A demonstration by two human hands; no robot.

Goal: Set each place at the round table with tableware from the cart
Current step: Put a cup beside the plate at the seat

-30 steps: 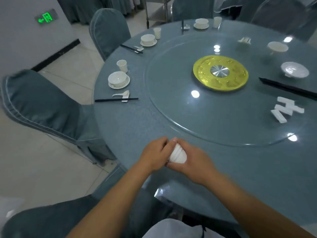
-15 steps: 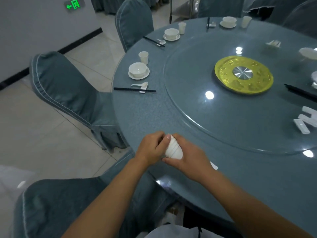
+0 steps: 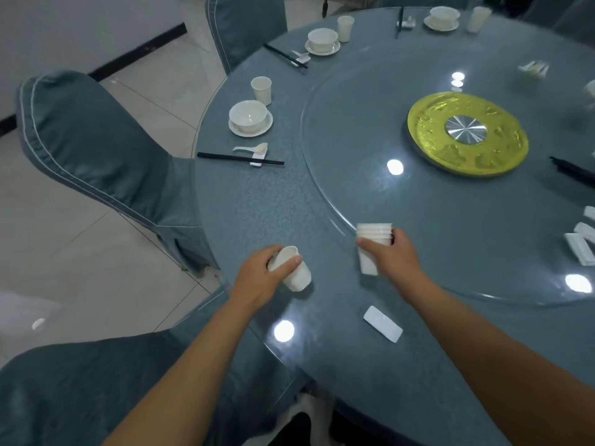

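On the round table (image 3: 257, 204), a chopstick rest (image 3: 382, 323) lies before the cup stack (image 3: 373, 239), right of the single cup (image 3: 294, 272).

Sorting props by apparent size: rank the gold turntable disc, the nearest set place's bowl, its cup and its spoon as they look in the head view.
1. gold turntable disc, by far the largest
2. bowl
3 and 4. cup and spoon: too alike to rank

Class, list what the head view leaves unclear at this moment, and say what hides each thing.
- How many cups are in the stack: the right hand covers the lower part.
- Whether the single cup touches the table: the left hand hides its far side.
- White pieces at right: cut off by the edge.
- Far items: blurred.
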